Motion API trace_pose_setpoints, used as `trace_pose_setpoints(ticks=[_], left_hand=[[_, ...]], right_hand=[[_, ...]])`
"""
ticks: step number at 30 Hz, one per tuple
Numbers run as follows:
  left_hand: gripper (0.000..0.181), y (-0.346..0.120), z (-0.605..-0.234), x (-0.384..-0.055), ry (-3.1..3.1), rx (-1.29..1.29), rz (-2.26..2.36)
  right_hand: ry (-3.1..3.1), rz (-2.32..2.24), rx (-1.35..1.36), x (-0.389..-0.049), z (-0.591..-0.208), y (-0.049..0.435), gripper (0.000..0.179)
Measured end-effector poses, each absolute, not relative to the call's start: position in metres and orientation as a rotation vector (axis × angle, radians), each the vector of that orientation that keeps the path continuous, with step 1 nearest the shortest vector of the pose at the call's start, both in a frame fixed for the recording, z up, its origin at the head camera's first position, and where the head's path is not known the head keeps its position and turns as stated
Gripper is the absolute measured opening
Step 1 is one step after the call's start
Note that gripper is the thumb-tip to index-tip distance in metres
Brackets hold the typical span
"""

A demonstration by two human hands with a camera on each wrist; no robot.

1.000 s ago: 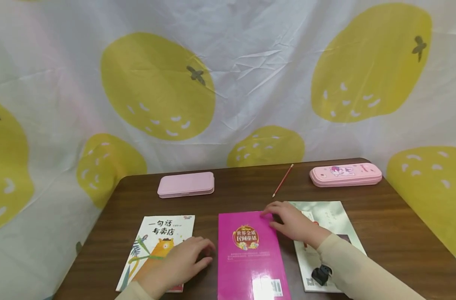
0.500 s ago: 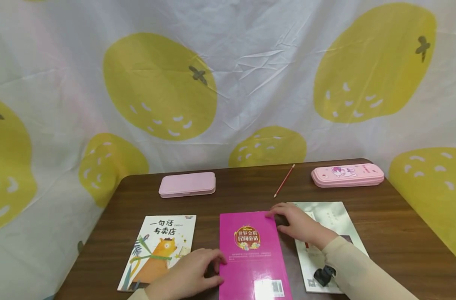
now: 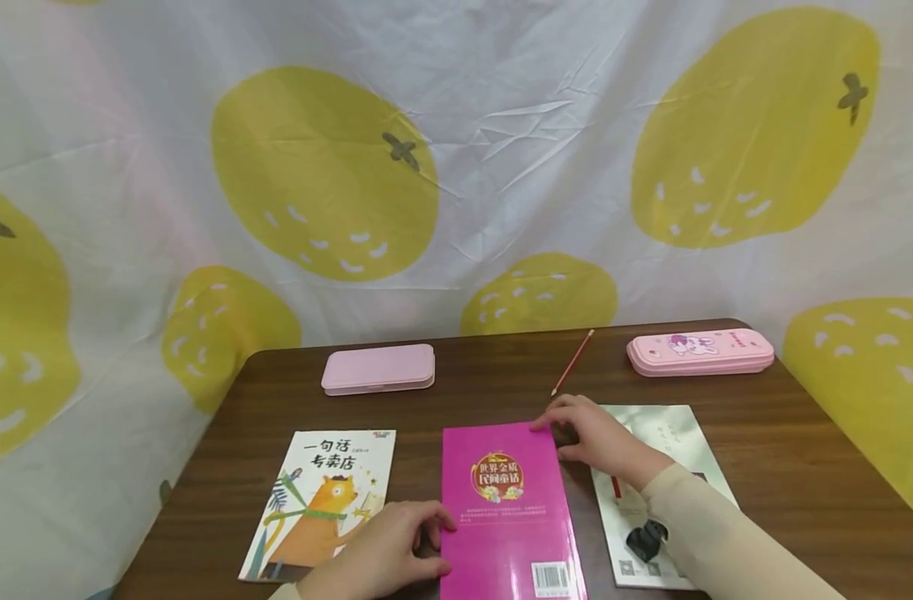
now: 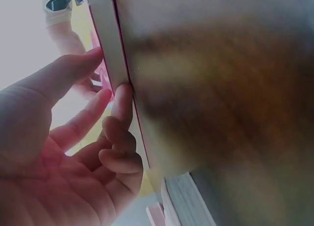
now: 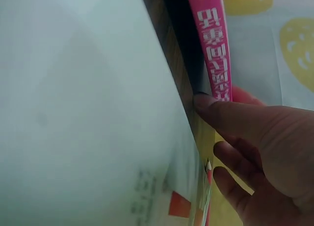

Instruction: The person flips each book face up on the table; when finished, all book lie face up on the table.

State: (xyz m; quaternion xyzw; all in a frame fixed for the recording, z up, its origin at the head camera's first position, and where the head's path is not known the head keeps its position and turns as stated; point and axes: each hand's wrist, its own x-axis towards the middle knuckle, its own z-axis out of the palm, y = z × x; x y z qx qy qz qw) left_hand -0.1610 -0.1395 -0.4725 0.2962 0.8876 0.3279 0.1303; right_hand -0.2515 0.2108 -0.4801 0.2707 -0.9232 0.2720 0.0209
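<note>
At magenta book (image 3: 501,533) edges, hands (image 3: 388,546) (image 3: 594,437), tabletop (image 3: 489,379) beyond

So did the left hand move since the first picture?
Yes, rightward: in the head view, the left hand covers less of the white bear book and now touches the left edge of the pink book.

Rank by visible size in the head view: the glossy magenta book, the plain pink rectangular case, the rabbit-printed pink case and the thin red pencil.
Glossy magenta book, cut off at the bottom
Plain pink rectangular case and rabbit-printed pink case: too alike to rank
Thin red pencil
</note>
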Motion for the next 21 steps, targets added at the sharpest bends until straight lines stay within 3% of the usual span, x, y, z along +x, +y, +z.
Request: trace_pose_setpoints(ticks=[7,21], left_hand=[[0.020,-0.145,-0.474,-0.154,2.542,0.886,0.984],[0.052,-0.147,-0.466,-0.148,2.663,0.913,0.741]], right_hand=[[-2.870,0.847,0.873,-0.256,-0.478,0.214,0.039],[-2.888,1.052,0.848,-0.256,-0.474,0.220,0.035]])
